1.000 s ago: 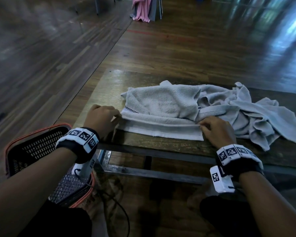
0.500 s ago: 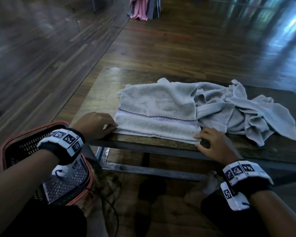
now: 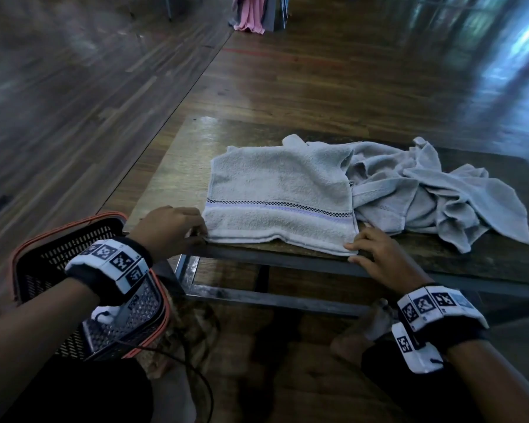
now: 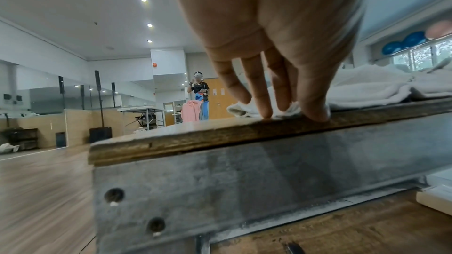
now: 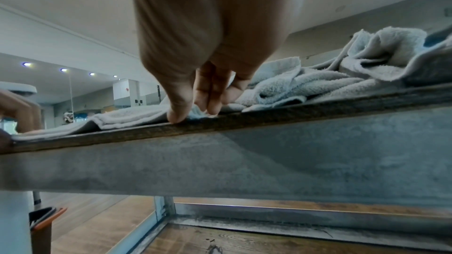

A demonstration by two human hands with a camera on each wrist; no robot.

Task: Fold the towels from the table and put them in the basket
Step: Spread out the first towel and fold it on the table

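A pale grey towel (image 3: 278, 193) with a checked stripe lies folded flat at the near edge of the wooden table (image 3: 177, 166). My left hand (image 3: 200, 236) pinches its near left corner (image 4: 244, 108) between thumb and fingers. My right hand (image 3: 353, 250) pinches the near right corner (image 5: 195, 112) the same way. To the right, touching the folded towel, lies a crumpled heap of grey towels (image 3: 434, 196), also seen as the heap (image 5: 342, 76). A black basket with an orange rim (image 3: 74, 227) stands on the floor at my left, below my left wrist.
The table has a grey metal frame (image 4: 244, 181) under its top. A cable (image 3: 196, 377) trails on the floor by the basket. My foot (image 3: 361, 334) rests under the table. Far off, pink cloth (image 3: 249, 13) hangs on a rack and a person (image 4: 199, 92) stands.
Both hands drew the towel's edge back toward the near table edge. The towel went from bunched to flat, with its striped band now on top.
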